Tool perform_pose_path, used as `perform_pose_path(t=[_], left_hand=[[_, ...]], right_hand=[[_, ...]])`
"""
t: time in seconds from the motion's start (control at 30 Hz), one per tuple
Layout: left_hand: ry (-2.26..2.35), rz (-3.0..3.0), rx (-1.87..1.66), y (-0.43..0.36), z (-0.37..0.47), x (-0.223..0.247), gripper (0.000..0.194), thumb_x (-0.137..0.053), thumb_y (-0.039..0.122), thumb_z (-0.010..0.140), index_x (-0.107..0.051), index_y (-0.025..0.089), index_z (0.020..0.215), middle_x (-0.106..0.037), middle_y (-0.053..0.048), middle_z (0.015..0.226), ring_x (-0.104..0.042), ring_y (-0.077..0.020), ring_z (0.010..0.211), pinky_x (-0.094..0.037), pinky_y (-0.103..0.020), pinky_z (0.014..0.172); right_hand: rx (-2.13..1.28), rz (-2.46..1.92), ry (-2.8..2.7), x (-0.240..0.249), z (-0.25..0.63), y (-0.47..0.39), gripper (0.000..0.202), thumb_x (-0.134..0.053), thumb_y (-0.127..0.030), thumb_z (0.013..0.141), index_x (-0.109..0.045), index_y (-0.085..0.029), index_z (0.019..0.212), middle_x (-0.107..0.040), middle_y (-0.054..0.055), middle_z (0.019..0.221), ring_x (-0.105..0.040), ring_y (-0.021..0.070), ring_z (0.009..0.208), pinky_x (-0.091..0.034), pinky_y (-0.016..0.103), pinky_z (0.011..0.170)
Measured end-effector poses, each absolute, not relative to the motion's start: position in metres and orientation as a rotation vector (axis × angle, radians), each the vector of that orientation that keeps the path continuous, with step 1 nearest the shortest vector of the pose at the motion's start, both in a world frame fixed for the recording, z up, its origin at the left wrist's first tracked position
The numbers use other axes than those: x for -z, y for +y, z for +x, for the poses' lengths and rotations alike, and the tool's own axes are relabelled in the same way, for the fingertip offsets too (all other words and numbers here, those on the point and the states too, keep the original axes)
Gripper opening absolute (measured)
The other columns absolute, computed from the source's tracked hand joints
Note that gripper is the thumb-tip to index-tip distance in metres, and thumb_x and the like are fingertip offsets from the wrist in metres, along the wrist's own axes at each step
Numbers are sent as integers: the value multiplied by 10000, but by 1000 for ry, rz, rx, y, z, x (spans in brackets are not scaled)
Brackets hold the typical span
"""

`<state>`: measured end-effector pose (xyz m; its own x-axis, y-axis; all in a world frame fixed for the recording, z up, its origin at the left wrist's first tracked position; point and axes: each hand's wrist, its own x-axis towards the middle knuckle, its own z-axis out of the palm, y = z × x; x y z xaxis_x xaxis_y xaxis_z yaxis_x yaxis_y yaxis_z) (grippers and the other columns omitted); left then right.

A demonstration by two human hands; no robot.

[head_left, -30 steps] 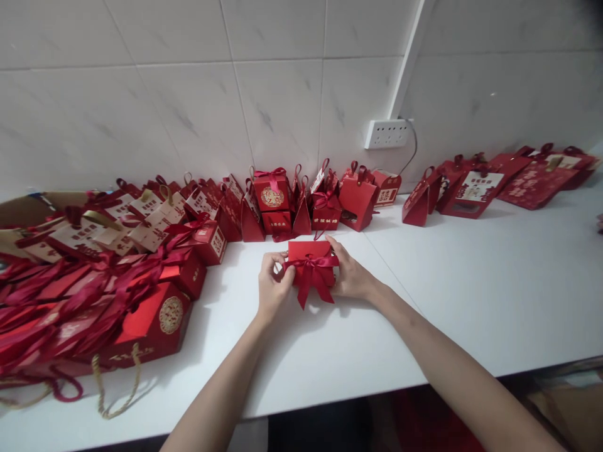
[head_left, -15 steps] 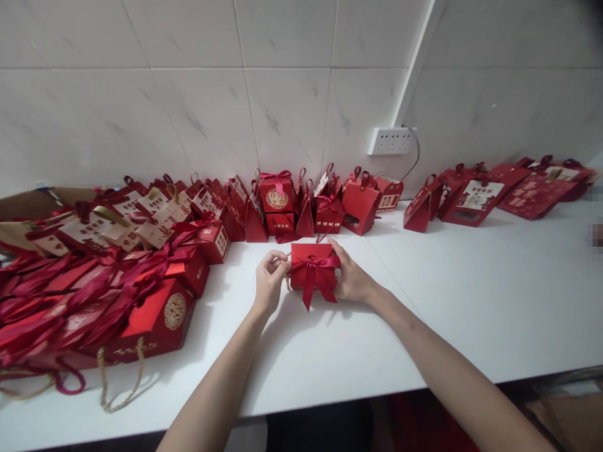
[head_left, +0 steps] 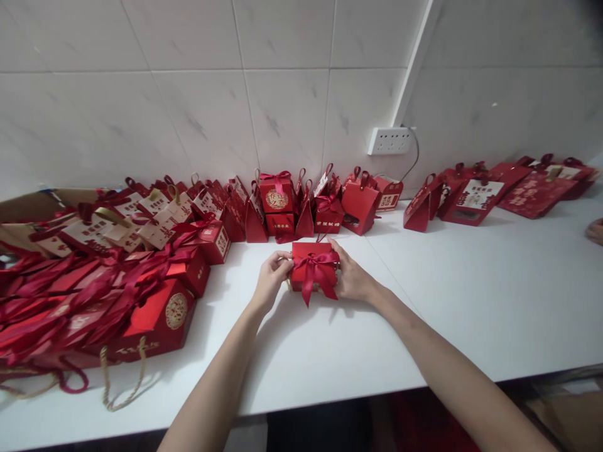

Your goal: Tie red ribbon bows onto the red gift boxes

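Note:
A small red gift box (head_left: 301, 253) with a dark red ribbon bow (head_left: 316, 269) across its front is between my two hands, just above or on the white table. My left hand (head_left: 274, 276) pinches at the box's left side, where the ribbon and a gold cord show. On the opposite side, my right hand (head_left: 353, 276) grips the box, its thumb or finger along the upper right edge. The fingertips behind the box are hidden. Behind it stands a row of red gift boxes (head_left: 280, 198).
Many red boxes with ribbons (head_left: 155, 314) crowd the left of the white table (head_left: 461, 301). More red bags (head_left: 473, 198) line the wall at right. A power socket (head_left: 389, 141) is fixed to the tiled wall. Another person's hand (head_left: 594, 231) shows at the right edge.
My left fingers have closed in on the box's left side, and the bow's tails have shifted slightly. Another person's hand has come further into view at the right edge.

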<state>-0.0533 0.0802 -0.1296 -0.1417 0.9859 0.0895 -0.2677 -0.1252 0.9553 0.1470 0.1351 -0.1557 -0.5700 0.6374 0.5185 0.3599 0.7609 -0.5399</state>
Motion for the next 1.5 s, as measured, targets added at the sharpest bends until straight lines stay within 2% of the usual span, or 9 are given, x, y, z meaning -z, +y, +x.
perform_pose_path(t=[0.27,0.5,0.73,0.8,0.9,1.07,1.2,1.37,1.5], left_hand=[[1121,988,-1501,81,-52,132,273,-688,319,620,-532,168,785,-480,68,547,-392,-57,477,-310,-178,490],[1194,974,-1449,82,-50,134,317,-687,373,627,-543,162,816,-534,49,576,-449,-71,458,-373,-197,474],[1212,937,-1476,83,-46,135,394,-700,431,611,-543,157,847,-575,41,585,-468,-70,438,-357,-186,443],[1197,935,-1478,83,-45,136,402,-707,434,604,-549,154,845,-566,45,568,-450,-66,414,-340,-187,426],[1173,938,-1483,84,-44,137,405,-713,433,598,-549,153,841,-559,48,564,-451,-69,413,-320,-187,417],[1128,966,-1489,82,-40,136,443,-691,429,620,-521,158,927,-575,51,586,-489,-79,468,-342,-189,460],[1094,1019,-1487,77,-38,132,466,-673,399,633,-491,156,987,-565,64,565,-474,-79,473,-353,-190,473],[1042,1114,-1474,68,-34,127,403,-649,305,645,-484,175,989,-443,115,478,-418,-69,442,-304,-164,430],[1001,1186,-1391,56,-34,125,362,-635,231,637,-494,179,967,-427,113,470,-391,-62,412,-277,-160,408]], right_hand=[[-509,-747,-2222,156,147,135,1110,-757,-385,626,-39,-202,1453,-343,200,1400,-460,332,1232,-412,502,1011],[-795,-795,-2226,151,144,135,1106,-729,-342,662,30,-225,1457,-367,191,1398,-571,296,1109,-464,473,965],[-851,-959,-2021,126,180,96,1092,-796,-473,543,-214,-217,1430,-249,158,1465,-230,365,1358,-260,560,1085],[-1176,-825,-1930,135,203,53,769,-699,-517,666,-396,-267,1326,-474,117,1312,-472,307,1219,-446,486,969],[-1822,-1057,-2029,172,231,-13,520,-700,-552,638,-609,-273,1068,-665,54,905,-675,251,867,-579,339,654],[-1828,-1728,-1898,238,261,-44,379,-576,-448,780,-634,-134,985,-556,-9,500,-608,152,423,-479,215,396],[-1618,-2196,-1832,225,276,-40,413,-449,-355,876,-559,-62,1145,-496,-29,451,-468,96,285,-341,166,291],[-2308,-1046,-2054,143,260,-48,475,-758,-404,630,-668,-165,1030,-646,16,679,-620,99,538,-491,170,507],[-1425,-991,-1775,116,236,-4,558,-737,-434,668,-566,-210,1150,-642,74,930,-644,176,830,-542,306,721]])
